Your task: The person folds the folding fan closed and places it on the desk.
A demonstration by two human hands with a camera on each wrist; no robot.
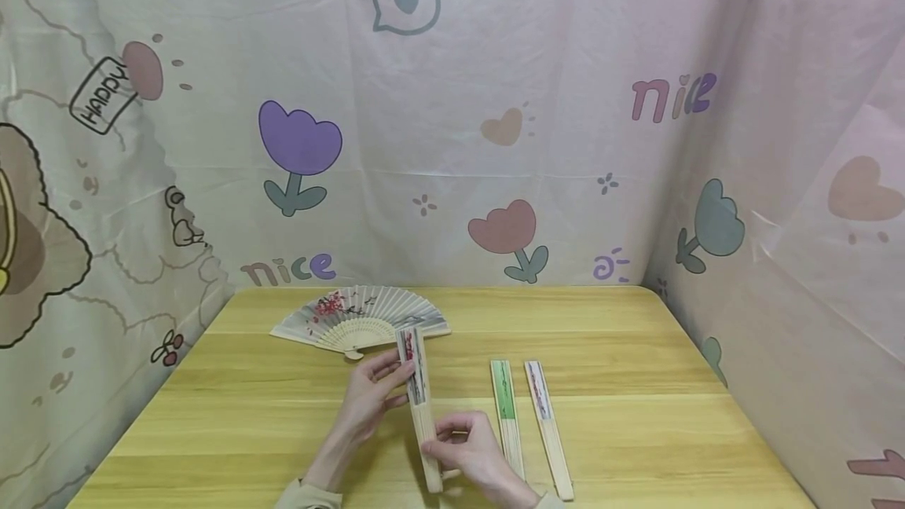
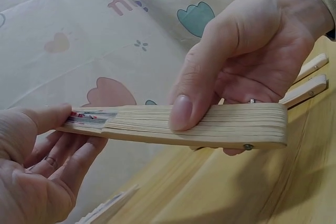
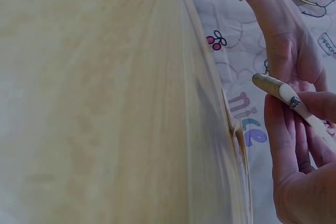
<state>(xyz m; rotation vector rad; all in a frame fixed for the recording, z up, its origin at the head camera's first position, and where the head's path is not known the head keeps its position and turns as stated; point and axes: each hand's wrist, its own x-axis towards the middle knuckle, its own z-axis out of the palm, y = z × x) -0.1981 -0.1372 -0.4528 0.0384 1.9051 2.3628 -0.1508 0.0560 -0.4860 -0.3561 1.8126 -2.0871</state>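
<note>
A folded hand fan (image 1: 423, 422) with pale wooden ribs and a grey, red-flecked leaf is held up over the table in both hands. My left hand (image 1: 373, 393) pinches its leaf end between thumb and fingers. Near the pivot end, my right hand (image 1: 470, 446) grips the ribs, the thumb lying across them in the left wrist view. The metal rivet of the held fan (image 2: 249, 147) shows at that end. Just right of the right hand lie two more folded fans, a green one (image 1: 504, 391) and a white one with reddish marks (image 1: 540, 391).
An opened fan (image 1: 360, 320) with red blossoms lies spread at the table's back left, partly behind the held fan's tip. The wooden table (image 1: 622, 383) meets a printed cloth backdrop (image 1: 424, 85) at the back and both sides.
</note>
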